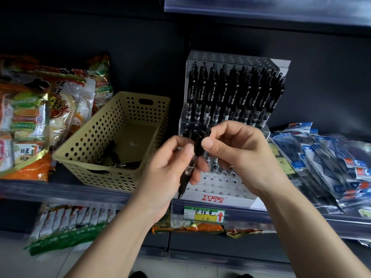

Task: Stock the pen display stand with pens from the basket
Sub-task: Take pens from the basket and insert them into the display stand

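Observation:
A clear stepped pen display stand (pixel 218 189) stands on the shelf, its upper tier packed with several black pens (pixel 230 93) and its lower front holes bare. Just in front of it, a black pen (pixel 190 167) points tip down. My left hand (pixel 166 169) grips its barrel while my right hand (pixel 239 155) pinches its top end between thumb and fingers. To the left sits a beige perforated basket (pixel 96 141) with a few black pens (pixel 120 161) lying on its floor.
Snack bags (pixel 40 109) crowd the shelf left of the basket. Blue packaged goods (pixel 325 163) lie right of the stand. A price label (pixel 203 214) hangs on the shelf edge. More packets (pixel 66 223) fill the shelf below.

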`<action>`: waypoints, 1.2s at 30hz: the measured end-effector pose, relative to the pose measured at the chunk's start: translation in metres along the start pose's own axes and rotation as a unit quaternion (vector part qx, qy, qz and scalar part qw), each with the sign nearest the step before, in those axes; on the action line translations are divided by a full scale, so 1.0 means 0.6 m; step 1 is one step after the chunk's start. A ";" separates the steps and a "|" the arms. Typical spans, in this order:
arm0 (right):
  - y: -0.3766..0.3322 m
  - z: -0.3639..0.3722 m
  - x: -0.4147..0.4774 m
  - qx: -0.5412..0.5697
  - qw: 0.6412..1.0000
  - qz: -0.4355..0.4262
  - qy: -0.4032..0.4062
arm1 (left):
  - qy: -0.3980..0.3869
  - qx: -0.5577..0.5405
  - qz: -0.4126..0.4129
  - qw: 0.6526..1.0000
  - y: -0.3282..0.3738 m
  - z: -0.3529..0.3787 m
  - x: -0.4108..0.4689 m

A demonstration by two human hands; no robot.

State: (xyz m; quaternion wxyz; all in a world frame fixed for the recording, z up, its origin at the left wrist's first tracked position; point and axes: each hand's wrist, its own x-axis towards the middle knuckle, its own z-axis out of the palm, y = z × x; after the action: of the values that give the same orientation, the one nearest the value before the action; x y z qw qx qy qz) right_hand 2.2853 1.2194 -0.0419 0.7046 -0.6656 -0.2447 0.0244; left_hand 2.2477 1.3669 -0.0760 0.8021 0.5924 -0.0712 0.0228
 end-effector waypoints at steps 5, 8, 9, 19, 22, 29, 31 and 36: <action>-0.011 -0.012 0.001 -0.101 0.989 -0.061 0.092 | 0.065 0.289 0.095 0.950 0.006 -0.014 0.002; -0.013 -0.028 0.004 -0.189 0.962 -0.101 0.172 | 0.124 0.478 0.163 0.854 0.014 -0.037 0.005; -0.011 -0.034 0.005 -0.232 0.947 -0.109 0.194 | 0.137 0.526 0.168 0.822 0.016 -0.046 0.007; 0.040 -0.026 0.004 -0.376 0.886 -0.137 0.234 | 0.115 0.740 -0.029 0.662 0.012 -0.091 0.020; 0.057 -0.022 0.001 -0.388 0.881 -0.135 0.232 | 0.116 0.743 -0.010 0.659 0.010 -0.090 0.021; 0.076 -0.017 -0.001 -0.451 0.863 -0.120 0.195 | 0.113 0.748 -0.011 0.653 0.008 -0.093 0.023; 0.081 -0.015 -0.001 -0.462 0.861 -0.109 0.184 | 0.114 0.746 -0.012 0.657 0.008 -0.094 0.024; 0.083 -0.017 -0.002 -0.464 0.865 -0.086 0.171 | 0.109 0.741 -0.008 0.662 0.010 -0.098 0.021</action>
State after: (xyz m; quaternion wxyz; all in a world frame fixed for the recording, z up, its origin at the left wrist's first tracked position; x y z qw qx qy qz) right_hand 2.3024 1.2153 -0.0898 0.3442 -0.8860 -0.1596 -0.2667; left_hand 2.2643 1.4240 -0.0857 0.0999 0.9850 0.0624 0.1259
